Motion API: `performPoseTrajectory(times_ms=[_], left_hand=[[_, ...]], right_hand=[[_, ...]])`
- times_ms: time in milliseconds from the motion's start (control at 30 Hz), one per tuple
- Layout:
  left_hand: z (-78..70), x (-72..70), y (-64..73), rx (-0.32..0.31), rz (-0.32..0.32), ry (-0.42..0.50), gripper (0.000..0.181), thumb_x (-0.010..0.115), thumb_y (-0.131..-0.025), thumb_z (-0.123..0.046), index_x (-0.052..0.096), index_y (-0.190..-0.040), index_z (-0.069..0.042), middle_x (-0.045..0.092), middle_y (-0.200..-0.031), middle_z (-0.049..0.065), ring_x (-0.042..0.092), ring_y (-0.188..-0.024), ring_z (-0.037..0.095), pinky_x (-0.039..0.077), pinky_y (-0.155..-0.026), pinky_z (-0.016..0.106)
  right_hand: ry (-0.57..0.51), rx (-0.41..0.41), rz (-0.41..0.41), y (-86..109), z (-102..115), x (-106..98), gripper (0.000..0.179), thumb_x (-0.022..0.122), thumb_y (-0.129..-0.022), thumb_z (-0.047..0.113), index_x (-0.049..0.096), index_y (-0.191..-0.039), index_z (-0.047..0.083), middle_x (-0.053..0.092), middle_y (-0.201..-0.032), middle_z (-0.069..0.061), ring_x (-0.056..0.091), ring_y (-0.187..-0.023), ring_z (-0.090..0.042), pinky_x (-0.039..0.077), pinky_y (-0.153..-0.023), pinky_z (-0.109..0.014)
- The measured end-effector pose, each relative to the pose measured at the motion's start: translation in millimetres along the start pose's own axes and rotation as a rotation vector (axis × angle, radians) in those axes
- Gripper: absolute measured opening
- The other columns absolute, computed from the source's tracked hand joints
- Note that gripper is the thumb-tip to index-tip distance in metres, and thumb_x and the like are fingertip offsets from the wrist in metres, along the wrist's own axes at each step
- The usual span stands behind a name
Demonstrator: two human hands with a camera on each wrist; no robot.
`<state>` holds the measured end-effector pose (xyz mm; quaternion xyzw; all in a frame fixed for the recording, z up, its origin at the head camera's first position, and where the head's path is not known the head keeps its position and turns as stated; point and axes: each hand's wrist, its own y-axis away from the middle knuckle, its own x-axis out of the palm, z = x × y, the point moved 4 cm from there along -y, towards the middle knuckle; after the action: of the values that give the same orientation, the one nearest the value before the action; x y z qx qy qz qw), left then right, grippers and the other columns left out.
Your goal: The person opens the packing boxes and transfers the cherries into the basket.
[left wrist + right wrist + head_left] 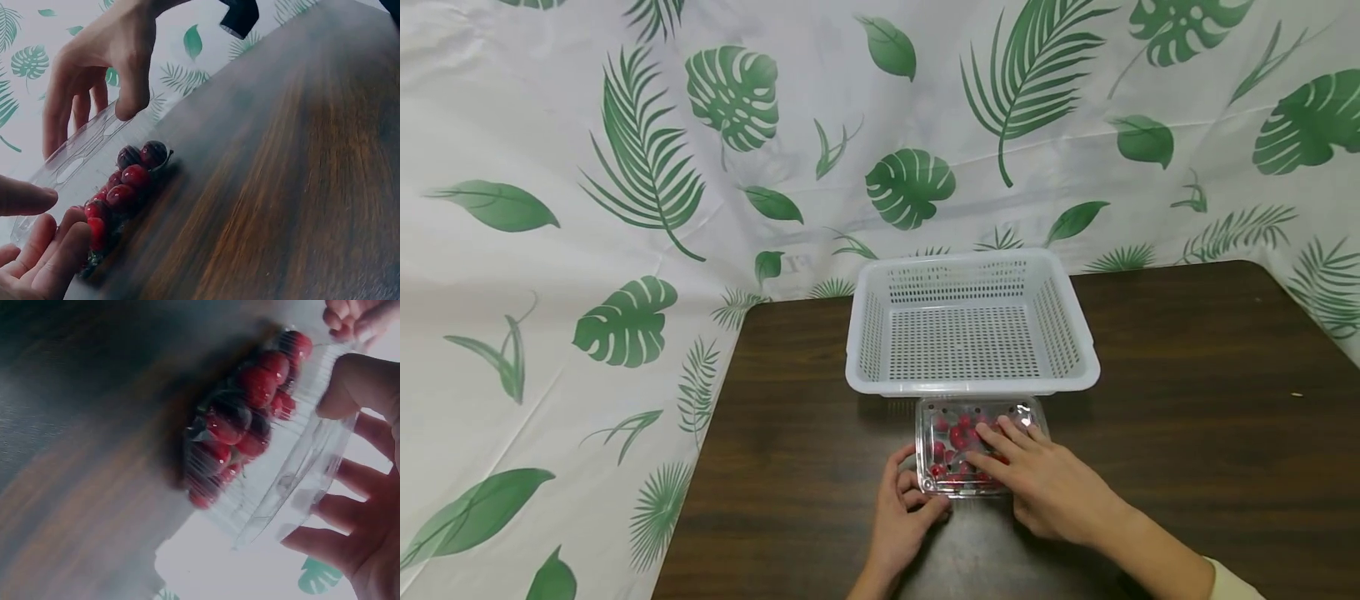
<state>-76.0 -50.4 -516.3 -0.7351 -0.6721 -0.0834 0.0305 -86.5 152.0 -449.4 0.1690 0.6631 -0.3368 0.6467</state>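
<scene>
A clear plastic clamshell box (927,417) of red cherries (256,387) lies on the dark wooden table, its lid down over the fruit. My left hand (901,518) holds the box's near left corner, thumb at the front and curled fingers along the left side. Across the right part of the lid rests my right hand (1051,479), fingers spread and fairly straight, thumb at the near rim. The left wrist view shows both hands at the box, with the cherries (128,187) visible through its side. The right hand covers part of the fruit in the head view.
Just behind the box stands a white plastic basket (973,388) with slotted walls. A leaf-patterned sheet (820,92) hangs at the back and left of the table (790,467). A tiny pale speck (1297,394) lies on the right side of the tabletop.
</scene>
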Motion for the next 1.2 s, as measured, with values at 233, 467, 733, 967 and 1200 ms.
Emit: performPoseTrajectory(times_ms=[233,467,733,967,1200], left_hand=[[-1.1,2.0,0.9,0.012,-0.011,0.052,0.08,0.072,-0.078,0.013,0.035,-0.146,-0.005,0.063,-0.096,0.026,0.069,-0.073,0.019,0.058,-0.064,0.031],[3.2,1.0,-2.5,-0.039,-0.033,0.16,0.075,0.067,-0.08,0.017,0.036,-0.144,-0.005,0.059,-0.097,0.03,0.07,-0.073,0.022,0.058,-0.064,0.031],[2.7,3.8,-3.4,-0.09,-0.035,0.201,0.073,0.061,-0.08,0.017,0.033,-0.144,-0.005,0.061,-0.103,0.027,0.069,-0.073,0.022,0.058,-0.065,0.031],[-1.2,4.8,-3.0,-0.077,-0.04,0.18,0.073,0.059,-0.079,0.019,0.034,-0.144,-0.006,0.06,-0.1,0.028,0.069,-0.071,0.022,0.058,-0.064,0.03],[-2.2,6.1,-3.4,-0.094,-0.042,0.176,0.073,0.058,-0.077,0.02,0.035,-0.142,-0.005,0.061,-0.097,0.026,0.069,-0.07,0.021,0.058,-0.063,0.03]], right_hand=[[0.007,-0.028,-0.078,-2.4,-2.1,-0.7,0.064,0.077,-0.068,0.022,0.063,-0.13,0.016,0.057,-0.135,-0.017,0.058,-0.116,-0.04,0.053,-0.084,-0.054],[0.03,-0.076,-0.186,-2.3,-5.5,3.6,0.052,0.079,-0.069,0.024,0.071,-0.12,0.016,0.065,-0.125,-0.012,0.066,-0.104,-0.033,0.056,-0.077,-0.049],[0.069,-0.097,-0.221,-6.8,0.3,4.1,0.046,0.078,-0.068,0.02,0.074,-0.113,0.014,0.068,-0.117,-0.012,0.069,-0.097,-0.032,0.058,-0.067,-0.045],[0.064,-0.078,-0.19,-12.4,0.7,3.4,0.041,0.076,-0.069,0.019,0.076,-0.11,0.014,0.07,-0.114,-0.011,0.07,-0.093,-0.031,0.058,-0.065,-0.044],[0.055,-0.043,-0.142,-15.0,0.5,1.4,0.038,0.074,-0.072,0.016,0.077,-0.109,0.016,0.07,-0.114,-0.01,0.071,-0.092,-0.029,0.058,-0.059,-0.041]])
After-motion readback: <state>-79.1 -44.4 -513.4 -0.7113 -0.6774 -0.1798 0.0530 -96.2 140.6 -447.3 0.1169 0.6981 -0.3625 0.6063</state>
